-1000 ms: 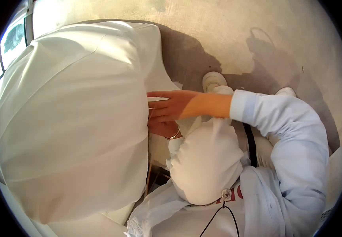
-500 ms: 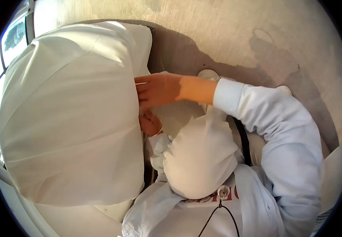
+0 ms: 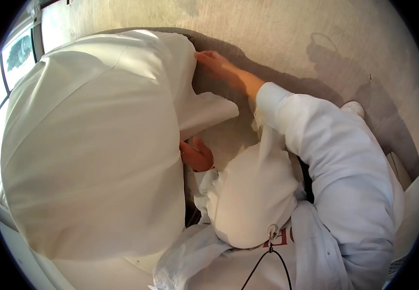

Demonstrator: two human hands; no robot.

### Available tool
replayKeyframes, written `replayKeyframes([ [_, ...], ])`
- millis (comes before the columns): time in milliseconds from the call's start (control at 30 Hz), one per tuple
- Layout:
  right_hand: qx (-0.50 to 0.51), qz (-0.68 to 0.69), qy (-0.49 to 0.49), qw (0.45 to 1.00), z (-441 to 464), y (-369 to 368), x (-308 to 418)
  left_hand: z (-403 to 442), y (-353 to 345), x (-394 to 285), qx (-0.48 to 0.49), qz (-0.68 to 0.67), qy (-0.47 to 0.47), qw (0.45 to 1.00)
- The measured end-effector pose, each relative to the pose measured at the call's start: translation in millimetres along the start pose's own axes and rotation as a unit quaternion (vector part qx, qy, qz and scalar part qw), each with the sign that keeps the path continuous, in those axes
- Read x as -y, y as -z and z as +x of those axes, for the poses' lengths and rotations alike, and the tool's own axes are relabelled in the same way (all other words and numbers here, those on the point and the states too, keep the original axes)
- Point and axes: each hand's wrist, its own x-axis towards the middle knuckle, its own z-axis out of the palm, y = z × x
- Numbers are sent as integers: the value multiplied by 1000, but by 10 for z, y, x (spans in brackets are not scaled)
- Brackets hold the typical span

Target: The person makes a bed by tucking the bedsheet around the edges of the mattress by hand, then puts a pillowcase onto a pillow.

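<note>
A large white fabric cover (image 3: 93,145) drapes over a bulky rounded form on my left, perhaps a seat or cushion. From its right side a loose flap (image 3: 214,111) sticks out over the floor. My right hand (image 3: 216,65), slightly blurred, reaches to the cover's far right edge, fingers extended and fingertips touching the cloth. Lower down, my left hand (image 3: 198,154) rests against the side of the covered form. Its thumb stands up apart from the fingers, whose tips are partly hidden at the cover's edge.
Cream cloth (image 3: 253,198) bulges up close in front of my body. Pale floor (image 3: 277,38) with shadows lies beyond. A light shoe (image 3: 354,108) shows at right, and a window (image 3: 18,50) at upper left. A cord (image 3: 270,253) hangs at my chest.
My right hand has moved away from the cover's near side, up to its far corner. The flap now stands out. My left hand shows more fully, its thumb raised.
</note>
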Motion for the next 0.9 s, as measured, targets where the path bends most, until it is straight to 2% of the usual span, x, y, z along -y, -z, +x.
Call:
replayKeyframes([
  [67,-11,9,-1,1000,84,-168,-15,7,-34,-13,-12,12,28,999],
  [133,125,162,-27,978,98,-344,11,11,-94,-2,-29,16,59,998],
  [300,115,77,26,990,-218,-361,321,43,-245,-8,-50,8,137,989],
  [367,120,55,33,991,-453,-324,479,166,-212,-111,-83,11,92,992],
  [400,153,103,40,982,-554,-332,525,215,-209,-141,-116,15,41,992],
  [433,183,151,47,970,-640,-348,556,203,-231,-117,-117,13,44,992],
  [533,174,215,49,960,-789,-402,571,114,-245,-45,-101,30,53,993],
  [567,157,232,44,959,-797,-407,578,79,-198,-42,-24,39,133,990],
  [600,160,230,42,959,-806,-390,577,54,-196,-34,13,45,174,984],
  [633,161,193,90,964,-824,-363,601,30,-194,-27,51,53,215,974],
  [667,160,156,138,965,-839,-368,607,-2,-231,16,-6,47,151,987],
  [700,161,155,137,965,-811,-404,645,-12,-270,53,-62,40,85,994],
  [767,84,87,295,948,-787,-508,824,-81,-315,132,-56,39,86,994],
  [800,111,-35,301,947,-797,-437,910,-122,-337,168,-52,33,83,995],
  [833,110,-36,300,947,-794,-445,904,-133,-344,189,-51,32,84,995],
  [900,64,-46,362,929,-792,-487,861,-158,-328,225,-39,33,60,997],
])
